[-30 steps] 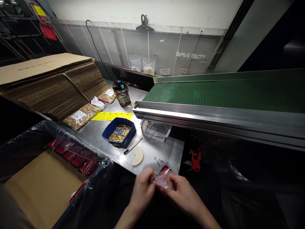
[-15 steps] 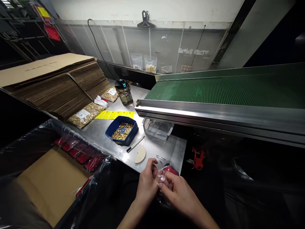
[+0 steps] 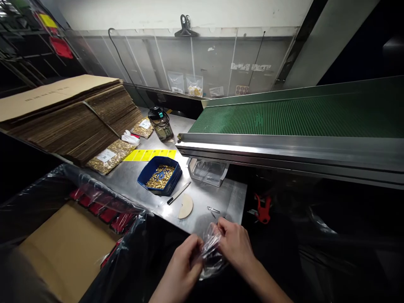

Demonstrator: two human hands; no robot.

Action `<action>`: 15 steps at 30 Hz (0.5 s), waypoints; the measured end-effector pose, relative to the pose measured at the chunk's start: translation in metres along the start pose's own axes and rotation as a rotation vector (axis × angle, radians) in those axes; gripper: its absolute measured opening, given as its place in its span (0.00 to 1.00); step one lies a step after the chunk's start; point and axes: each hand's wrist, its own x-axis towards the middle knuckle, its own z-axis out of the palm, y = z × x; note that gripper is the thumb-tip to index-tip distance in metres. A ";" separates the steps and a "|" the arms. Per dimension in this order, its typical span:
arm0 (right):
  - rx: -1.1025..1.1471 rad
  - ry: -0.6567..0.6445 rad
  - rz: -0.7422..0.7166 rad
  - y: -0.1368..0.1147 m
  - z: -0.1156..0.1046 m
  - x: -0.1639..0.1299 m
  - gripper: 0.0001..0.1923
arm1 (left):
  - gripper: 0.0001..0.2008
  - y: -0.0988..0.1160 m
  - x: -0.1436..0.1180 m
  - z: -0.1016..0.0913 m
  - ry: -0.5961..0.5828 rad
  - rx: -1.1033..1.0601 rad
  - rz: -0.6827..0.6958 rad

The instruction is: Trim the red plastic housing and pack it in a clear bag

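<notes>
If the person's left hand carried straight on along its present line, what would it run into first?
The left hand would first meet the clear plastic between the hands; just beyond, probably the right hand, though depth is hard to judge.

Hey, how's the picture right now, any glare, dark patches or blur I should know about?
Head view: glare streaks the long silver metal rail and whitens patches of the grey metal tabletop; head view: deep shadow surrounds the red hand tool right of it; head view: the crinkled clear plastic film between left hand and right hand glints and looks slightly blurred.
</notes>
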 end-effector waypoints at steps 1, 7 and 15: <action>0.044 -0.060 -0.031 0.002 -0.003 -0.003 0.07 | 0.05 -0.006 -0.006 -0.005 -0.018 -0.028 -0.043; 0.473 -0.339 0.089 0.034 -0.003 -0.058 0.14 | 0.24 -0.055 -0.028 -0.018 0.168 -0.257 -0.272; 1.461 -0.190 0.870 0.058 0.068 -0.069 0.28 | 0.25 -0.082 -0.012 -0.001 0.326 -0.181 -0.281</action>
